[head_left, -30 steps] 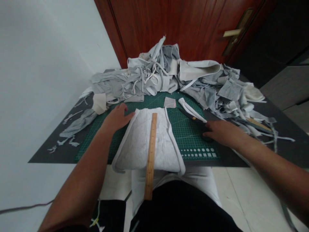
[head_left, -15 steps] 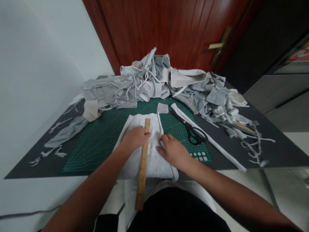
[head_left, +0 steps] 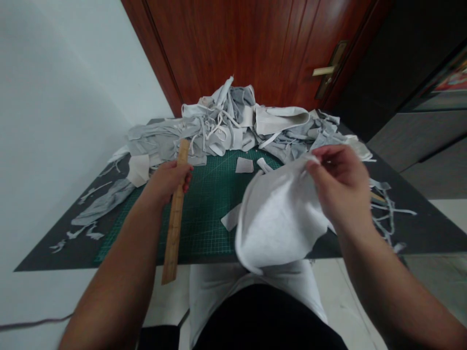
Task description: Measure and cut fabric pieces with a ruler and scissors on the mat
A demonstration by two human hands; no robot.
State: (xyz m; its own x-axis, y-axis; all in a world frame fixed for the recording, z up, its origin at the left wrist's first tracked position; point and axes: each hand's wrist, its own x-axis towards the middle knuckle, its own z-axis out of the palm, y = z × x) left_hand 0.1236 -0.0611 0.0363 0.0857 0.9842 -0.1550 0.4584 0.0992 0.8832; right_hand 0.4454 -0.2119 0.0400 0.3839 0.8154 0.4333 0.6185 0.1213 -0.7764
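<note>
My left hand (head_left: 170, 182) grips a wooden ruler (head_left: 175, 214), which slants over the left part of the green cutting mat (head_left: 204, 209) and past the table's front edge. Raised at the right, my right hand (head_left: 339, 182) pinches the corner of a white cloth (head_left: 280, 218) between thumb and fingers. The cloth hangs over the mat's right side and hides the scissors. Beside its left edge a small pale strip (head_left: 231, 217) lies on the mat. Farther back lies a small square scrap (head_left: 244, 165), next to the end of a white strip (head_left: 264, 165).
Heaped grey and white cloth scraps (head_left: 222, 131) run along the back of the dark table (head_left: 419, 228). More scraps (head_left: 104, 199) lie at the left, and thin strips (head_left: 390, 214) at the right. Behind stand a red-brown door (head_left: 237, 43) and a white wall (head_left: 73, 63).
My right hand has lifted the white cloth off the mat and moved right and up. My left hand has carried the ruler left, off the cloth. A small strip now shows on the mat.
</note>
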